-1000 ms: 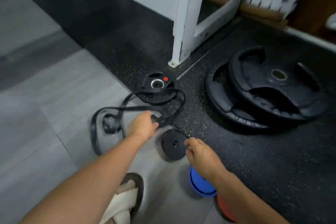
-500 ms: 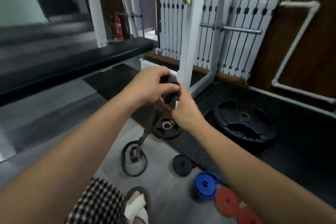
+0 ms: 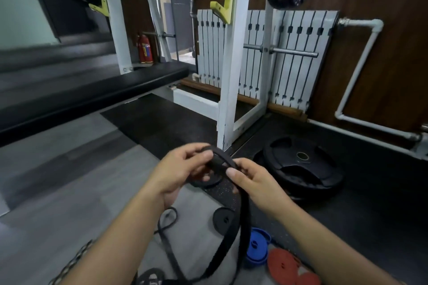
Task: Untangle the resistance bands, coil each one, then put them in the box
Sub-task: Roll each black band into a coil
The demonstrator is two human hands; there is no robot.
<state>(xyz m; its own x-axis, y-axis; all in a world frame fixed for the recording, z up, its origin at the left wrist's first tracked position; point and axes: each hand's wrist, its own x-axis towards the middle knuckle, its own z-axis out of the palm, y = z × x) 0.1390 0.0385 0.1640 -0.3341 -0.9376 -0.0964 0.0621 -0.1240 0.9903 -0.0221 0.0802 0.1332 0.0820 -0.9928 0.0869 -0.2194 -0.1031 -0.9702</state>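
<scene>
A black resistance band [image 3: 243, 213] is held up in front of me between both hands. My left hand [image 3: 178, 169] pinches its top loop from the left, fingers curled round the strap. My right hand [image 3: 252, 180] grips the same loop from the right, thumb on top. The band hangs down in a long loop toward the floor, and a tangled tail [image 3: 167, 220] lies on the grey floor below my left wrist. No box is in view.
On the floor lie a small black weight plate [image 3: 223, 218], a blue plate [image 3: 257, 249], red plates [image 3: 283, 266] and large black plates [image 3: 301, 166]. A white rack post [image 3: 228, 90] stands just behind my hands; a black bench [image 3: 92, 92] runs to the left.
A second ago my left hand was grabbing the band on the floor. Both hands have since lifted it to chest height, and the band now hangs in a longer open loop.
</scene>
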